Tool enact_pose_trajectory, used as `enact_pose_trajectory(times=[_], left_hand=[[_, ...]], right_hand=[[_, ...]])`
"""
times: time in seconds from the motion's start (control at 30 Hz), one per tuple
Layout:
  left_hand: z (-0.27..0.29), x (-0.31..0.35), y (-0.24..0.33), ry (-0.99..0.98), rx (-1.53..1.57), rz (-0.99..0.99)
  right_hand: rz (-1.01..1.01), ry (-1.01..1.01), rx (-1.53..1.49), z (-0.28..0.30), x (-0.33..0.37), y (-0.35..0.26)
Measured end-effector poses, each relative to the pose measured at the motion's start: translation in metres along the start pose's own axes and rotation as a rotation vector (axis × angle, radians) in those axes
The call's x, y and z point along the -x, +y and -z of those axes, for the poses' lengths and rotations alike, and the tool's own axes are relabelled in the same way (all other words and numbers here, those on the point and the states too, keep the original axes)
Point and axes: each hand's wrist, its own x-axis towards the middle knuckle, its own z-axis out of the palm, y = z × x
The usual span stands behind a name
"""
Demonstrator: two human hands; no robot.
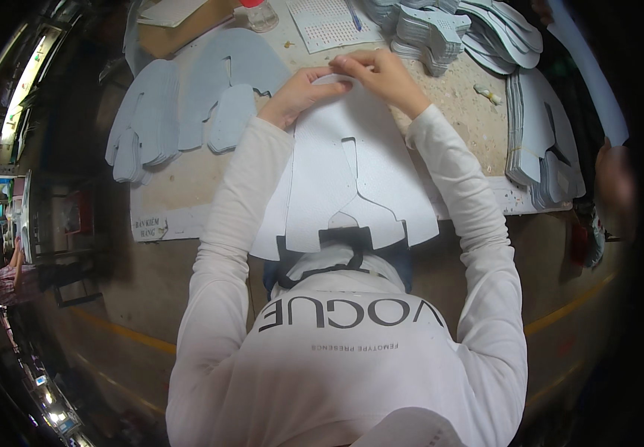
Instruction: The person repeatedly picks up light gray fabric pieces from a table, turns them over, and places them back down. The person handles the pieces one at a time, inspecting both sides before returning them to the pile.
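A white cut-out shoe upper piece (322,156), with a slot and curved cut lines, hangs over the table's near edge toward my lap. My left hand (303,93) grips its top edge from the left, the thumb lying across the front face. Against the same edge, my right hand (385,78) has its fingers bent and pinched close to the left fingertips. Whether more than one layer is held I cannot tell. To the left of my left hand lie loose grey-white pieces (234,119) of similar shape.
A stack of cut pieces (159,112) stands at the table's left. More stacks (430,33) sit at the back right, another (527,130) at the right edge. A printed sheet (329,26) with a pen (354,16), a red-capped jar (262,16) and a cardboard box (184,30) are at the back. Another person's hand (614,175) shows at right.
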Motion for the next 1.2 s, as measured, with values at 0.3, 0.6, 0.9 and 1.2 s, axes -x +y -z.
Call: enact_pose_trajectory(times=[0.3,0.6,0.9,1.2], left_hand=[[-0.009,0.003,-0.014,0.123,-0.114,0.127],[-0.029,0.080,-0.007,0.158,-0.025,0.278],[-0.055,0.145,-0.008,0.176,0.040,0.335],[-0.069,0.193,-0.007,0.109,0.062,0.391]], right_hand=[[-0.344,0.027,0.044,-0.034,0.013,0.025],[-0.386,0.059,0.175,-0.042,0.008,0.030],[-0.381,0.066,0.175,-0.043,0.007,0.036],[-0.455,0.062,0.065,-0.040,0.008,0.031]])
